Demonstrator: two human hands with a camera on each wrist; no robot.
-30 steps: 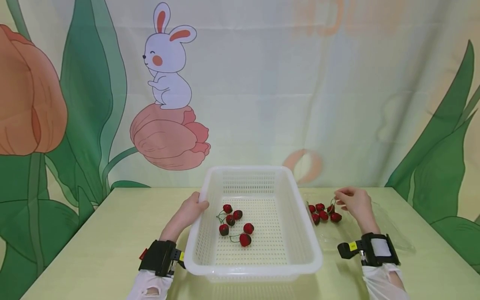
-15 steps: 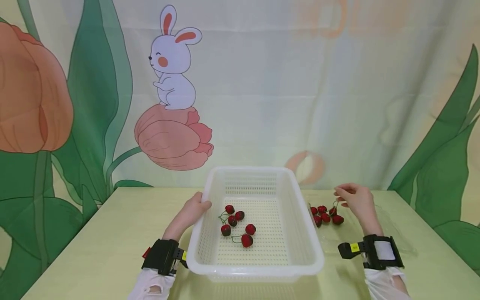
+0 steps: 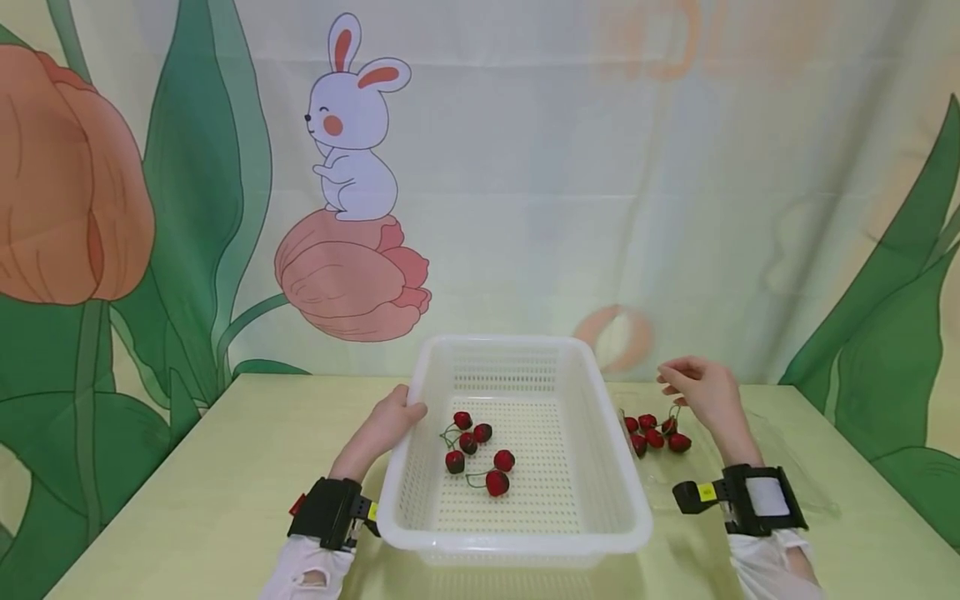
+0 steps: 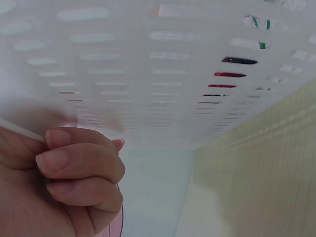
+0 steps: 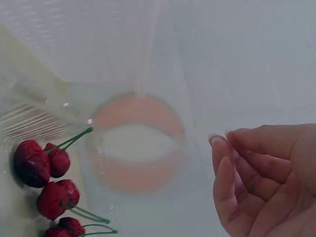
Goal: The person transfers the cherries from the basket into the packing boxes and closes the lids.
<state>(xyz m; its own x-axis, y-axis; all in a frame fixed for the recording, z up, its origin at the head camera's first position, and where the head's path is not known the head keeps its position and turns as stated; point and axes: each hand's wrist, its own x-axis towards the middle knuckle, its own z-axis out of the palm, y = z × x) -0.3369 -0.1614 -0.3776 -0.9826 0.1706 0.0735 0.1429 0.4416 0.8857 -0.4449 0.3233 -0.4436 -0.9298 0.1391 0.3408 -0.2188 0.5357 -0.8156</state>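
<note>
My left hand (image 3: 387, 427) grips the left rim of a white perforated plastic basket (image 3: 517, 544); the fingers (image 4: 81, 165) curl in over the edge in the left wrist view. Inside the basket lie several dark red cherries (image 3: 497, 482) with green stems, grouped toward its left. Just right of the basket, a second cluster of cherries (image 3: 679, 442) rests on a clear plastic sheet or bag (image 3: 795, 467). My right hand (image 3: 708, 398) hovers above this cluster. In the right wrist view its thumb and fingertips come close together with nothing between them, apart from the cherry stems (image 5: 74, 139).
A pale yellow-green tabletop (image 3: 225, 500) lies under everything. Behind it hangs a curtain (image 3: 510, 208) printed with tulips and a rabbit. Each wrist wears a black camera strap (image 3: 765, 498), and the basket's right wall stands between the right hand and the cherries inside.
My right hand has come off a cherry stem and risen slightly away from the cluster. The left hand keeps its grip on the basket. The head view has shifted slightly.
</note>
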